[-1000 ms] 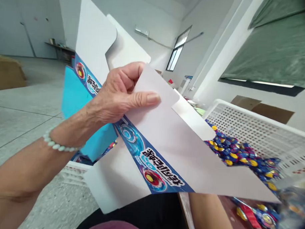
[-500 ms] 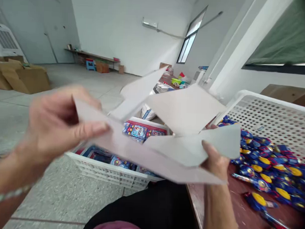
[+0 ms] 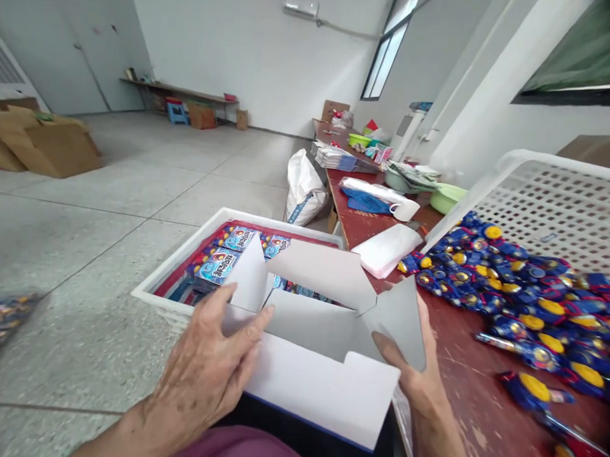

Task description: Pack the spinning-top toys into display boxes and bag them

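A white cardboard box (image 3: 324,382) with raised flaps and a hollow middle is held above my lap. My left hand (image 3: 215,352) grips its left side, thumb and fingers on the left flap and front wall. On the right side, my right hand (image 3: 415,372) holds the right flap between thumb and fingers. Behind the box stands a white plastic crate (image 3: 182,304) with blue printed boxes (image 3: 216,265) in it. To the right, many blue wrapped items with yellow parts (image 3: 532,310) lie heaped on the red table (image 3: 472,394).
A white perforated basket (image 3: 560,204) stands tilted behind the heap. Farther along the table are a white folded sheet (image 3: 387,248), a mug (image 3: 404,210) and green basins (image 3: 446,197). A white sack (image 3: 304,188) and brown cartons (image 3: 52,143) stand on the floor.
The loose, spread white card has become a squared box shape, lower in view. My left hand has moved right and down onto its side. The view has shifted slightly.
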Tool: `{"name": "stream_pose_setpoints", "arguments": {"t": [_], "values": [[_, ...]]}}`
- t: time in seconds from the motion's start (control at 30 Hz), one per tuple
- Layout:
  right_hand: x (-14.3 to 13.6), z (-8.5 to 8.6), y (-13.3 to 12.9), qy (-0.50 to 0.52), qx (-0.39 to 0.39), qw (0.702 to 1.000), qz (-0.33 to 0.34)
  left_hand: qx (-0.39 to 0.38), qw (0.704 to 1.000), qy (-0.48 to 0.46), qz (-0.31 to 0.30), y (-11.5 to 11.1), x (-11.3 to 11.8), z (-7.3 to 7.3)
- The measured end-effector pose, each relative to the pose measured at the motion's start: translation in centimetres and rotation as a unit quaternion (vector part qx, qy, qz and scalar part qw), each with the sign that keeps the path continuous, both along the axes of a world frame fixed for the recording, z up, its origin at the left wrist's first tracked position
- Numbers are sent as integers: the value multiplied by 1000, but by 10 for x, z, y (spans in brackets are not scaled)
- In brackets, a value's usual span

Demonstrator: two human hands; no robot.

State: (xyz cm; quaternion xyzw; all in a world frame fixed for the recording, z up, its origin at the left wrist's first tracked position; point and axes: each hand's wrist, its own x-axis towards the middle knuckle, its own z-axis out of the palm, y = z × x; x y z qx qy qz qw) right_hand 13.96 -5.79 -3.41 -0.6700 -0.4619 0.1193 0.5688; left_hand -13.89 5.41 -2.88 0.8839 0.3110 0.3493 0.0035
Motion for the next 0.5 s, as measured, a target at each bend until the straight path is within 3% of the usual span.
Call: {"name": "stream_pose_setpoints", "arguments": {"t": [0.13, 0.3, 0.4, 0.5], "values": [[-4, -6, -18, 54, -31, 997, -34, 91, 994, -16, -65, -10, 26, 4], [-8, -20, -36, 47, -58, 989, -129, 180, 980, -4, -87, -33, 49, 8], [-7, -23, -37, 22, -54, 993, -106, 148, 973, 34, -171, -31, 61, 11], [-1, -28, -32, 30, -39, 994, -95, 73, 971, 76, -214, -10, 78, 9]]}}
